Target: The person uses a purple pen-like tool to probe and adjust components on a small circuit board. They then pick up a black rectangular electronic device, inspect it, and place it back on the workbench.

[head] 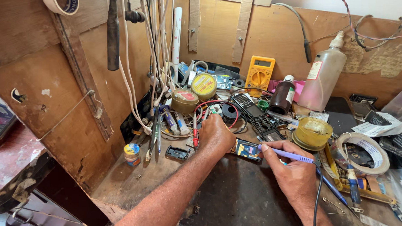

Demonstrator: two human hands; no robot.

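Landmark: small blue-and-yellow circuit board (248, 150), lying flat on the dark, scuffed wooden workbench (242, 197), between both hands.

Left hand (216, 136): just left of the board, fingers curled down and closed at its left edge, seemingly pinning it; the exact contact is hidden under the hand.

Right hand (294, 177): just right of the board, closed in a pen grip around a slim purple-handled soldering iron (288, 154), whose tip points left and meets the board's right end. Its dark cord (317, 197) trails down past the wrist.

Behind the board: black keypad phone (247, 104), red looped wire (215, 104), two round tins with yellow and red lids (195, 92), yellow digital multimeter (259, 73), brown glass bottle with white cap (283, 95), tall cloudy plastic squeeze bottle (323, 76).

Right of the board: round yellowish translucent jar (313, 132), roll of pale tape (363, 152), blue-handled screwdriver (353, 190).

Left of the board: small black plastic frame (177, 152), little yellow-and-blue capped pot (131, 152), bundle of white cables (144, 55) hanging against the plywood wall.
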